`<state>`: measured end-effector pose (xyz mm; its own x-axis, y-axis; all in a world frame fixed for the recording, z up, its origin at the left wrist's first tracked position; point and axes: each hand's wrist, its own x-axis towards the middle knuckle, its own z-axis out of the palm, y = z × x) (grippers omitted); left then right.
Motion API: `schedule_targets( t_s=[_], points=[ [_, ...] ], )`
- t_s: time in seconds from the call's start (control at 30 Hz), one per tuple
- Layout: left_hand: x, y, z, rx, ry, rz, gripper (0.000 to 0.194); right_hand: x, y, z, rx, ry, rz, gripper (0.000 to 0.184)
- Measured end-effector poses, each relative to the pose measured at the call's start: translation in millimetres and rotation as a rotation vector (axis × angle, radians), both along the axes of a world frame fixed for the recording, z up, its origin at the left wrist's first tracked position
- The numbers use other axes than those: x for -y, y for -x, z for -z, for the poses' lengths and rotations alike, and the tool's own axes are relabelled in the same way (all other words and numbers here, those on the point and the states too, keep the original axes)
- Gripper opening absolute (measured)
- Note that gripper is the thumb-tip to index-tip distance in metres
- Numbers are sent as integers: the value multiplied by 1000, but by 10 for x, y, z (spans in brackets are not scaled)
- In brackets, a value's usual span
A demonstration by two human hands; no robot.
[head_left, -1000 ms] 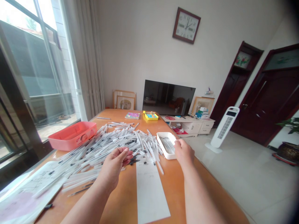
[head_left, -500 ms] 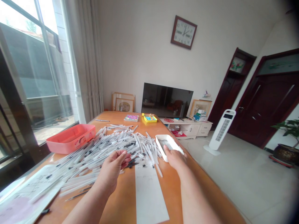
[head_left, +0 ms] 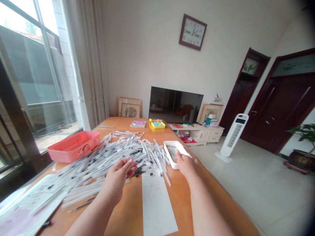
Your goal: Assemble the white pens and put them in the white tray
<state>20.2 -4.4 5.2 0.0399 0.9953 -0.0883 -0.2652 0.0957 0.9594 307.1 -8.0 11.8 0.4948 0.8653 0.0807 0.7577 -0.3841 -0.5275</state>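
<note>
My left hand [head_left: 123, 175] is raised over the near edge of a wide heap of clear plastic pen barrels [head_left: 118, 147]. Its thumb presses against curled fingers; anything inside them is hidden. At the heap's right, a white rectangular tray [head_left: 168, 157] holds a bundle of slim pen refills [head_left: 173, 150]. My right hand [head_left: 187, 164] is over the tray's near right side, thumb raised and apart from the fingers, with nothing visible between them. Whether its fingers touch the rim is unclear. Small black pen parts [head_left: 139, 172] lie between the hands.
A long white paper strip [head_left: 157, 203] lies in front of me on the orange-brown table [head_left: 128, 213]. The pink bin [head_left: 71, 149] stands left, above a marked white sheet [head_left: 27, 203]. Farther back are a yellow box [head_left: 157, 124], a booklet [head_left: 137, 124] and a single pen [head_left: 107, 127].
My right hand has shifted slightly right and its thumb has lifted away from the tray's inside. My left hand stays in the same pose over the heap.
</note>
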Motion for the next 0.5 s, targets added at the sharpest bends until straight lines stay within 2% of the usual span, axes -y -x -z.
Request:
schedule_targets(
  t_s=[0.1, 0.23, 0.5],
  points=[
    [-31, 21, 17, 0, -13, -7, 42, 26, -96, 22, -91, -210, 111, 67],
    [-52, 49, -19, 26, 4, -56, 41, 50, -122, 40, -194, -362, 179, 59],
    [-146, 271, -137, 105, 4, -220, 26, 137, 395, 27, -150, -616, -165, 44]
  ],
)
